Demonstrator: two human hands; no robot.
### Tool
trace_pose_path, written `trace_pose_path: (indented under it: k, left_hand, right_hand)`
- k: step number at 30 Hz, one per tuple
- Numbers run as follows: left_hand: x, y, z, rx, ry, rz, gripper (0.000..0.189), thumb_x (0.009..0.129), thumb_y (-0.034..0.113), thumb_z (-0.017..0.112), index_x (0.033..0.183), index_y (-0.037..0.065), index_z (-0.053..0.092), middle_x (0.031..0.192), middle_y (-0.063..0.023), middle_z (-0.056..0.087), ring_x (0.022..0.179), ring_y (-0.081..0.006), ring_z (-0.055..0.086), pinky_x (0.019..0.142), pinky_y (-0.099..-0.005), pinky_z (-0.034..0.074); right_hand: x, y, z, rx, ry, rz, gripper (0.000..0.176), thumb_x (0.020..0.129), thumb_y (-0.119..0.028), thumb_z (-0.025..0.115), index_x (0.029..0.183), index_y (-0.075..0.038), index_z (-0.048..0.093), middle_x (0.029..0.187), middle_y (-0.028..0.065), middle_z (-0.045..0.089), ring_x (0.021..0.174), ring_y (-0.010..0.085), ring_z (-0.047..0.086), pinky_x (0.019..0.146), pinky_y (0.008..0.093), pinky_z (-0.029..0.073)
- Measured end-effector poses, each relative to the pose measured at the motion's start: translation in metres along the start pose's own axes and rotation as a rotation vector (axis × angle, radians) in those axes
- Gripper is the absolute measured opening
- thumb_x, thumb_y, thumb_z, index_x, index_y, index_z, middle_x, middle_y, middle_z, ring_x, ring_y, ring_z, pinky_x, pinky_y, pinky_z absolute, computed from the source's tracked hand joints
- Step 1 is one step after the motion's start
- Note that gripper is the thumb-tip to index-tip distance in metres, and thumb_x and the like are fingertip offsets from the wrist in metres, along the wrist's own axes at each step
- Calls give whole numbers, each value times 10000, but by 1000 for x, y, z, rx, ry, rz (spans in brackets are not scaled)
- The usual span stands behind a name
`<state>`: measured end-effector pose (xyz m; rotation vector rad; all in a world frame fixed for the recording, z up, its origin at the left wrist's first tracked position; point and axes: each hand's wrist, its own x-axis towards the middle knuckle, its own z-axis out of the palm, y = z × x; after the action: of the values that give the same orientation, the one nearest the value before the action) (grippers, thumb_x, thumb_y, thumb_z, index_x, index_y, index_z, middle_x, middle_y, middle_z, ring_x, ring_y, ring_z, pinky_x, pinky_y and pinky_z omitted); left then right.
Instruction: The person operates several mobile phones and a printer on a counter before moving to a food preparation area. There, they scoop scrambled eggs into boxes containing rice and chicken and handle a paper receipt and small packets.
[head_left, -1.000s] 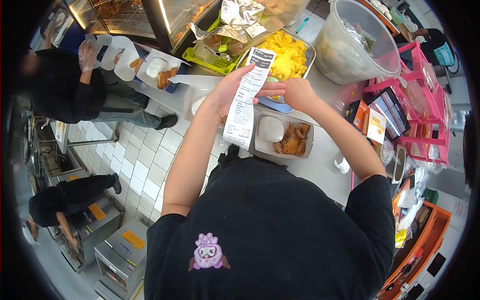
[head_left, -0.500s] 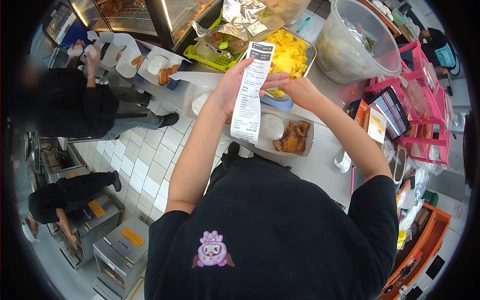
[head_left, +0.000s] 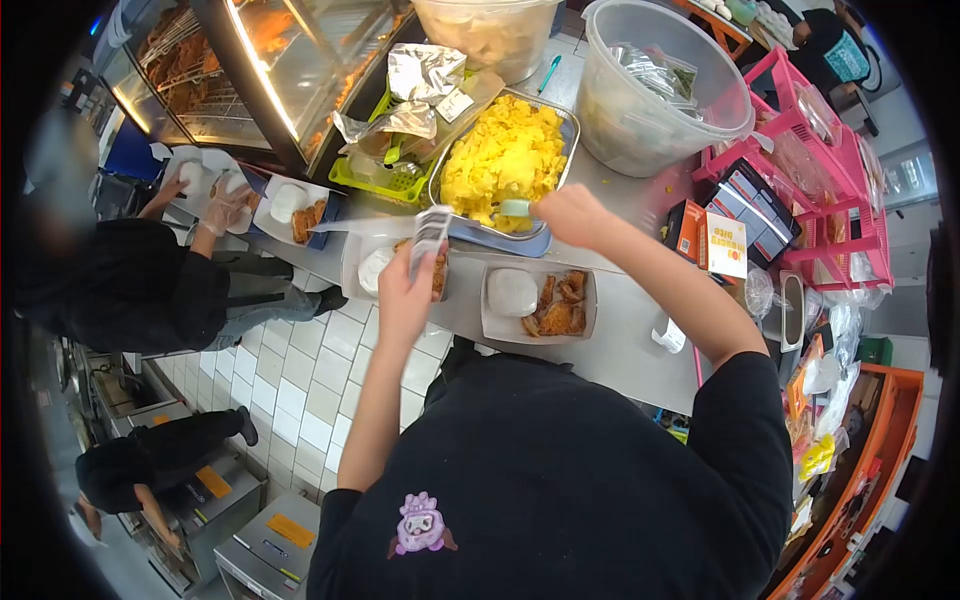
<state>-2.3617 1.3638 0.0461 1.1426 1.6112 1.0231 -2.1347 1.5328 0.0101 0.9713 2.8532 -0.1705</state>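
Observation:
My left hand (head_left: pixel 405 305) is closed around a printed paper receipt (head_left: pixel 430 235), now bent and partly blurred. It hovers over a paper box (head_left: pixel 352 285) with a white rice mound (head_left: pixel 376 270) and fried pieces partly hidden by the hand. My right hand (head_left: pixel 575 215) grips a pale green utensil (head_left: pixel 515 208), whose far end is among the scrambled eggs (head_left: pixel 505 150) in a metal tray (head_left: pixel 572 130). Below that hand sits another open paper box (head_left: pixel 540 338) with a rice mound (head_left: pixel 512 292) and browned fried chicken (head_left: pixel 562 310).
A large clear tub (head_left: pixel 650 110) stands behind the tray, beside pink baskets (head_left: pixel 830 190). Left of the tray are a green basket (head_left: pixel 380 178) and foil (head_left: pixel 425 72). A small carton (head_left: pixel 725 245) leans by a tablet (head_left: pixel 755 210). A co-worker's gloved hand (head_left: pixel 228 205) works over boxes at left.
My right hand has left the receipt and taken hold of the green utensil at the egg tray. My left hand has moved left and lower with the receipt, which is now bent.

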Motion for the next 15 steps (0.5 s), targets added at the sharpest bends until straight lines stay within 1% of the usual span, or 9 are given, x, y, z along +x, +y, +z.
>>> trace_pose_path:
  k: [2, 3, 5, 6, 8, 10, 11, 13, 15]
  left_hand:
    - [-18, -13, 13, -34, 286, 31, 257, 967, 205, 454, 1043, 14, 608, 864, -59, 642, 636, -113, 573, 500, -235, 469]
    - [-22, -21, 18, -32, 287, 33, 257, 967, 205, 454, 1043, 14, 608, 864, -59, 642, 636, -113, 573, 500, -235, 469]
    - [-27, -40, 28, -20, 162, -119, 261, 966, 200, 451, 1064, 10, 600, 881, -72, 647, 653, -118, 585, 519, -260, 506]
    - [-27, -46, 33, -17, 137, -149, 281, 966, 213, 438, 1081, 5, 588, 906, -89, 654, 691, -141, 612, 531, -286, 532]
    - [-23, -62, 44, -55, 120, -172, 295, 968, 223, 430, 1095, 4, 580, 931, -96, 656, 732, -153, 624, 524, -291, 533]
    - [-21, -72, 52, -70, 67, -214, 326, 971, 243, 412, 1147, 7, 552, 1000, -103, 653, 860, -176, 642, 504, -291, 534]
    - [-20, -77, 55, -70, 69, -206, 326, 971, 243, 412, 1147, 7, 552, 1000, -103, 653, 860, -176, 642, 504, -291, 534]
    - [-20, -83, 60, -214, 36, -260, 327, 970, 237, 411, 1167, 9, 538, 1042, -101, 642, 892, -181, 643, 494, -281, 533]
    - [-20, -86, 61, -235, 33, -261, 329, 970, 236, 409, 1185, 17, 528, 1071, -96, 630, 914, -192, 646, 493, -274, 536]
  right_hand:
    - [1, -13, 2, 8, -190, 41, 187, 779, -119, 566, 921, -82, 681, 834, 125, 676, 777, 321, 653, 660, 430, 497]
    - [2, -14, 2, 9, -188, 41, 187, 779, -119, 566, 921, -82, 681, 834, 125, 676, 777, 321, 653, 660, 430, 497]
    - [2, -16, 3, 349, -89, 189, 208, 815, -153, 573, 967, -69, 687, 877, 153, 677, 807, 335, 647, 699, 438, 496]
    - [4, -16, 6, 350, -92, 185, 208, 815, -153, 573, 967, -69, 687, 877, 153, 677, 807, 335, 647, 699, 438, 496]
    - [12, -11, 17, 555, -86, 282, 259, 838, -230, 582, 1037, -101, 688, 957, 150, 678, 893, 332, 636, 753, 429, 498]
    - [18, -8, 30, 605, -57, 269, 266, 844, -244, 585, 1043, -101, 687, 971, 151, 676, 904, 333, 632, 764, 428, 493]
    - [21, -5, 33, 656, -28, 259, 272, 849, -257, 587, 1050, -101, 686, 985, 152, 674, 914, 334, 627, 775, 427, 489]
    - [19, -1, 35, 638, -26, 223, 279, 845, -254, 592, 1058, -98, 681, 996, 156, 671, 922, 332, 628, 787, 421, 486]
    - [19, 6, 41, 628, -30, 192, 286, 840, -252, 597, 1067, -96, 677, 1006, 161, 668, 930, 330, 628, 798, 415, 483]
